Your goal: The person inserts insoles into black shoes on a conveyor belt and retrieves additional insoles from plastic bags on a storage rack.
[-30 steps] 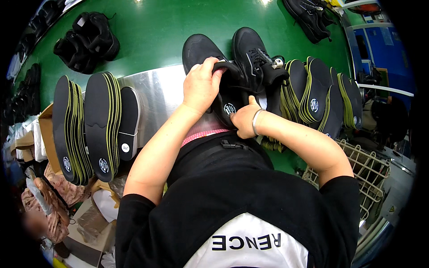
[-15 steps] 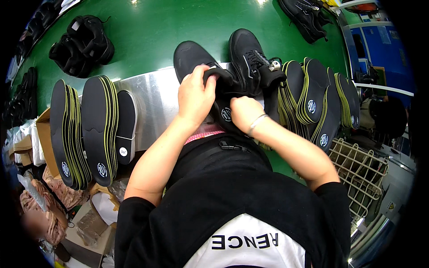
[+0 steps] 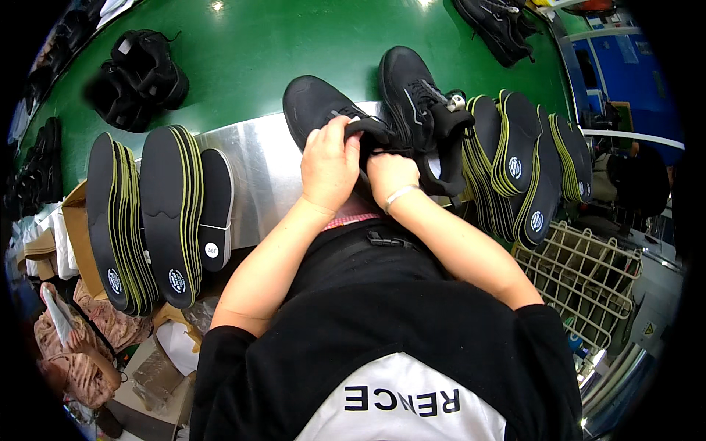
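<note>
My left hand (image 3: 329, 165) grips the collar of a black shoe (image 3: 312, 103), with thumb and fingers closed on the edge of its opening. My right hand (image 3: 392, 175) is closed at that same opening, its fingertips hidden in the dark. Between the two hands, a dark sliver of a black insole (image 3: 364, 187) shows; most of it is hidden by the shoe and my hands. A second black shoe (image 3: 412, 95) lies just right of the first, laces up, its heel toward me.
Stacks of black insoles with yellow-green edges stand left (image 3: 173, 213) and right (image 3: 515, 140) on the metal plate (image 3: 257, 158). More black shoes (image 3: 143, 77) lie on the green table (image 3: 279, 37). A wire basket (image 3: 581, 279) is at right. Another person's arm (image 3: 95, 360) shows lower left.
My right hand has moved left and forward to the shoe's opening, and the insole under it has mostly gone out of sight. My left hand still grips the collar.
</note>
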A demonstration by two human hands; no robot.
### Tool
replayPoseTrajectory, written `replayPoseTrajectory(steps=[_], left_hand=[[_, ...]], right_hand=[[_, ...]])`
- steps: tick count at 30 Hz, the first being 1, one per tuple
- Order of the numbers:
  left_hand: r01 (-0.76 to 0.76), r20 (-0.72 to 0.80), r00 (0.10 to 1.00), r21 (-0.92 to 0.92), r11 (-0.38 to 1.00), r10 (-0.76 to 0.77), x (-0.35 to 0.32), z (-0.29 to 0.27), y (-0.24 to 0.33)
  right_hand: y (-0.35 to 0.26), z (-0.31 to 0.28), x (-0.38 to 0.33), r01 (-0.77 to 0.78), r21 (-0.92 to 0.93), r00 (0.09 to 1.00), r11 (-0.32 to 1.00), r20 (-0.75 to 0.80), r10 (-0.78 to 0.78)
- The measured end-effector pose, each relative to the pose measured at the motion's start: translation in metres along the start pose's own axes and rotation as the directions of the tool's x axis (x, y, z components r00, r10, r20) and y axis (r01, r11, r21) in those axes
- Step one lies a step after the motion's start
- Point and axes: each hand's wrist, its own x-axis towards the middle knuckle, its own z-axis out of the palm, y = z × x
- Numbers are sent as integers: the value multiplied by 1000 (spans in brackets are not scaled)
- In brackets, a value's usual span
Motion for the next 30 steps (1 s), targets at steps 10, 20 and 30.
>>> replayPoseTrajectory(steps=[10,20,30], left_hand=[[-50,14,999,-9,999,50,3,1,-4],[-114,-9,993,6,994,114,-1,9,-11],[-131,-8,991,31,991,132,1,9,-11]], right_hand=[[9,4,-12,0,411,995,912,-92,42],[6,12,-2,2,77,999,997,-32,0],[9,18,5,20,123,999,992,-48,-14]])
